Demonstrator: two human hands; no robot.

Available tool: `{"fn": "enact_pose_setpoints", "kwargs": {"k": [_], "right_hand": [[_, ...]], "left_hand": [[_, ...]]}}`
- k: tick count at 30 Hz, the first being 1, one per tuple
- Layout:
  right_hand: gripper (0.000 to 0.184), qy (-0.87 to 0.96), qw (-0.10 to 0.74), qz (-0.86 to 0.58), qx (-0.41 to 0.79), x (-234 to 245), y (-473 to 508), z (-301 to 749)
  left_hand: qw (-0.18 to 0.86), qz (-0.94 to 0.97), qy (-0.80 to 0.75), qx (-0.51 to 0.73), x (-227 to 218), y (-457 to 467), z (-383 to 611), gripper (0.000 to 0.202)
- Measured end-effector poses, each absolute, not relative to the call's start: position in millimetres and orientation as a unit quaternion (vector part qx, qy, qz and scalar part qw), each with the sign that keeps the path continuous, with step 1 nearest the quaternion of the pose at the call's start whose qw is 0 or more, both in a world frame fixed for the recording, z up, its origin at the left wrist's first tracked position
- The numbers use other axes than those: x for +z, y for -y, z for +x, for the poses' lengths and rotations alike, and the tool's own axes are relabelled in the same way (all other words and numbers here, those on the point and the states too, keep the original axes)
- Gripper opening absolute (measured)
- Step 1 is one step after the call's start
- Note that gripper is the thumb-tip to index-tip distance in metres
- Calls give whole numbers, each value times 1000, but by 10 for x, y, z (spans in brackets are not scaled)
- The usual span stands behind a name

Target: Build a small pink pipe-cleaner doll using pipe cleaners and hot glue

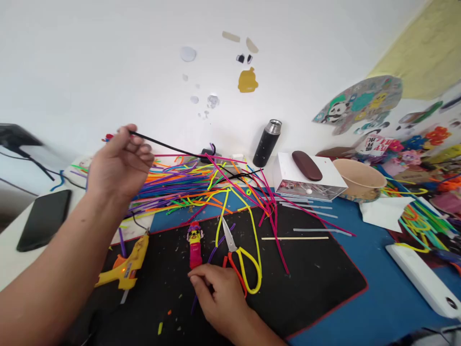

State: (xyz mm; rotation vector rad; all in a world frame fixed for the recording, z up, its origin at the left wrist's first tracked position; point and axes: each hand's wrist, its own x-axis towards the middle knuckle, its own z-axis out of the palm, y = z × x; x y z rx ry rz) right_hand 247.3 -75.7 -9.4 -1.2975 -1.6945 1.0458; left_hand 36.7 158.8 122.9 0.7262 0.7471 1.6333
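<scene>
A person's left hand (120, 161), raised at the left of the frame, pinches one end of a black pipe cleaner (167, 145) between thumb and fingers, the strand slanting down toward the center above a heap of multicolored pipe cleaners (173, 185). The right hand (221, 295), at bottom center, rests with fingers curled at the lower end of a small doll (195, 247) with a yellow face and magenta body; whether the fingers grip the doll cannot be told from this angle. The doll lies just below the center of the frame on a black mat (309, 274) spread over a blue-topped table (382, 293).

Scissors (231, 241) with yellow and orange handles lie just right of the doll, blades pointing up the frame. A yellow glue gun (127, 268), a small orange light showing on it, sits at lower left, near a dark smartphone (45, 221) at the left edge. Magenta strands (275, 230) and a thin wooden stick (295, 238) lie right of center. Behind them stand a black thermos (265, 146) and a white box (286, 168) topped by a maroon case (307, 166).
</scene>
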Motion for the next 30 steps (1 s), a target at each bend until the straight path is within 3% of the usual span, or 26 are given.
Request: {"fn": "enact_pose_setpoints", "kwargs": {"k": [4, 10, 21, 26, 30], "right_hand": [[24, 650, 373, -524, 404, -85, 741, 2473], [27, 638, 371, -539, 407, -74, 738, 2464], [47, 535, 434, -553, 469, -118, 684, 2468], [60, 433, 448, -510, 593, -68, 577, 2490], [57, 401, 457, -463, 645, 23, 458, 2519]], "left_hand": [[515, 282, -302, 752, 1328, -1376, 70, 13], [479, 373, -372, 702, 1105, -1158, -25, 9], [499, 502, -473, 524, 690, -750, 252, 47], [409, 638, -443, 479, 721, -412, 306, 34], [325, 750, -373, 439, 642, -204, 307, 20]]}}
